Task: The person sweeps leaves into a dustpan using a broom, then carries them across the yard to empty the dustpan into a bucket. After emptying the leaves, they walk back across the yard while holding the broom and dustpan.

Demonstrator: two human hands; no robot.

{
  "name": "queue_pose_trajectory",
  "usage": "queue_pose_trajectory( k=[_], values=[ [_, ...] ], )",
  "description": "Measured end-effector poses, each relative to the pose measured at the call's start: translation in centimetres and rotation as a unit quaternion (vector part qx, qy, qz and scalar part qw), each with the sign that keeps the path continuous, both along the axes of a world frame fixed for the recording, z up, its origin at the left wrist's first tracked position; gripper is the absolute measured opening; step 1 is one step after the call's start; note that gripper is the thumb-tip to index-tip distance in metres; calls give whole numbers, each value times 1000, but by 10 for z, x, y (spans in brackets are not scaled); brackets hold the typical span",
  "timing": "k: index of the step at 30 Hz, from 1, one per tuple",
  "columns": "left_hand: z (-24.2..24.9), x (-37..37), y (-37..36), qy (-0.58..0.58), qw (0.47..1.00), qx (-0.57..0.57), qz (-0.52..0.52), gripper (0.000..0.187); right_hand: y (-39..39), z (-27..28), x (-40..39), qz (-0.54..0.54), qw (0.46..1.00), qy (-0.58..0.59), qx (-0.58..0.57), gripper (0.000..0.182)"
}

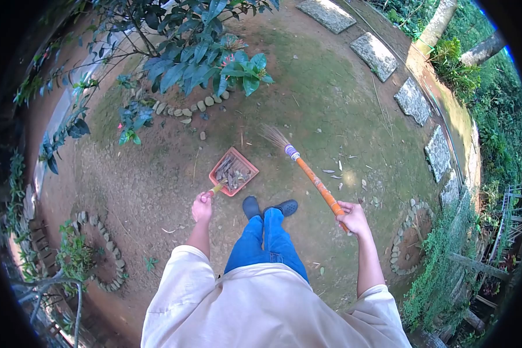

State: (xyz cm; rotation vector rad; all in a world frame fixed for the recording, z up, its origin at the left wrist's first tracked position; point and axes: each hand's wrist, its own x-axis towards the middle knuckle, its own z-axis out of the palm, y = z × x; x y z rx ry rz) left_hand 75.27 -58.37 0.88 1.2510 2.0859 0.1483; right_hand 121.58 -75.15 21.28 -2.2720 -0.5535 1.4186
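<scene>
My left hand [202, 207] is wrapped round the yellowish handle of a reddish dustpan [246, 180]. Dry leaves [233, 172] lie heaped inside the pan, which is in front of my feet and a little to the left. In my right hand [353, 218] is the orange handle of a broom [320, 187], gripped near its end. The broom slants up and to the left, its thin bristles [276, 137] fanned out close to the ground, to the right of the dustpan and apart from it. Whether the bristles touch the soil I cannot tell.
Loose leaves [332, 173] are scattered right of the broom. A flowering shrub [197, 61] with a stone border [201, 105] stands ahead. Stone rings lie at left [117, 255] and right [395, 243]. Stepping slabs [412, 100] curve along the right side.
</scene>
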Motion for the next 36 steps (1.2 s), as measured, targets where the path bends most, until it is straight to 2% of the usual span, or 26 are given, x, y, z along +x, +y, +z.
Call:
queue_pose_trajectory(
  k=[5,9,12,16,20,28,36],
  values=[
    [-11,-4,-6,10,1000,-5,-8,37,7,-25,-22,71,996,-56,-16,62],
    [-3,2,-4,11,1000,-17,-8,40,4,-12,-30,162,984,-49,-48,59],
    [-4,0,-5,4,1000,-12,-7,40,-9,19,-26,98,992,17,-77,59],
    [-10,-1,-8,0,1000,-2,-14,40,-34,50,-16,60,995,46,-67,61],
    [-7,1,-11,17,1000,5,-22,36,-56,41,-20,48,998,16,-38,60],
    [23,-16,-7,38,999,-15,-16,35,-54,19,-36,3,1000,-12,-3,61],
    [16,-49,-23,35,999,-7,-18,34,-41,21,-43,29,1000,-4,-9,61]
  ],
)
